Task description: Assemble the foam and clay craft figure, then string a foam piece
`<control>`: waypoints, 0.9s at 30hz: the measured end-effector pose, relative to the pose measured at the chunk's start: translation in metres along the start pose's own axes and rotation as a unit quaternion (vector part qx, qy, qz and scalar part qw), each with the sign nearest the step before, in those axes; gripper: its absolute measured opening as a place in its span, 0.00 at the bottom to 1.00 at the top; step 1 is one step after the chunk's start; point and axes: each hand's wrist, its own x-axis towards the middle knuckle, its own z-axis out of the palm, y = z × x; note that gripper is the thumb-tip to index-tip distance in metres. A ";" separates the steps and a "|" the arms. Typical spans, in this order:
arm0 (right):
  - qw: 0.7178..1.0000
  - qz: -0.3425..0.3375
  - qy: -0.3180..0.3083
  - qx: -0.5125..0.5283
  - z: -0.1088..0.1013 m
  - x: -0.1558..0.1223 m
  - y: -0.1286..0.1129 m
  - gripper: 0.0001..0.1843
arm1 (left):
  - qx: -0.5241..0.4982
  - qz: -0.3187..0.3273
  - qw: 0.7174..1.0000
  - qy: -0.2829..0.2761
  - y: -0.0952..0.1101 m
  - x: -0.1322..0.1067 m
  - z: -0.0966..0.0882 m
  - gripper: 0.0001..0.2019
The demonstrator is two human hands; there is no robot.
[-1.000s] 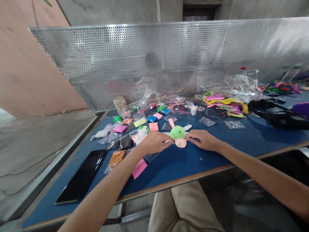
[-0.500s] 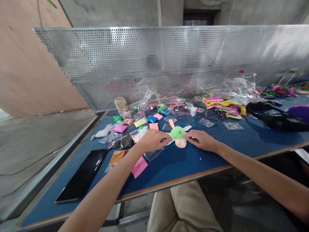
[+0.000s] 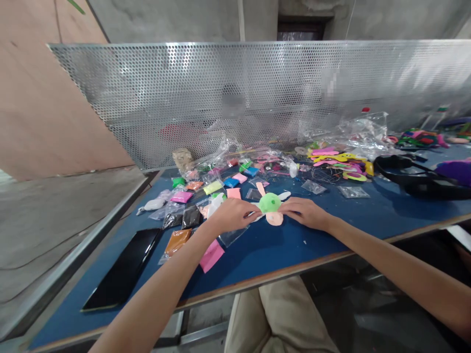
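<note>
A small soft figure (image 3: 270, 201), which looks like modelling clay, is between my hands over the blue table (image 3: 283, 255). Its round middle is green with a darker green spot, and white and peach flaps stick out around it. With thumb and fingers pinched, my left hand (image 3: 235, 214) grips its left edge by a white flap. On the opposite side my right hand (image 3: 305, 212) pinches the right edge, next to the rounded peach flap at the front. My fingertips cover parts of both edges. Whether the figure rests on the table is hard to tell.
Packets of coloured clay (image 3: 191, 215) lie left of my hands, with a pink packet (image 3: 212, 256) near the front. A black glossy panel (image 3: 123, 269) lies at far left. Behind are plastic wrap, yellow and pink pieces (image 3: 338, 158), black straps (image 3: 405, 176) and a perforated metal screen (image 3: 206, 83).
The view has shifted very slightly. Both hands stay at the figure's edges; my right fingers look a little closer in over its right side.
</note>
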 end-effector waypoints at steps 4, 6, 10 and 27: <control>1.000 0.014 -0.002 0.013 0.001 0.001 -0.001 0.14 | -0.003 0.002 1.000 0.000 -0.001 0.000 0.001 0.17; 1.000 0.009 -0.004 0.016 0.002 0.001 -0.002 0.12 | 0.000 0.002 1.000 0.004 -0.001 0.000 0.001 0.17; 0.999 0.023 0.010 0.029 0.003 0.002 -0.005 0.10 | -0.003 0.005 1.000 0.009 -0.001 0.000 0.001 0.17; 1.000 0.007 -0.005 0.024 0.001 0.000 -0.005 0.13 | -0.038 0.001 0.999 0.009 -0.001 0.000 0.004 0.17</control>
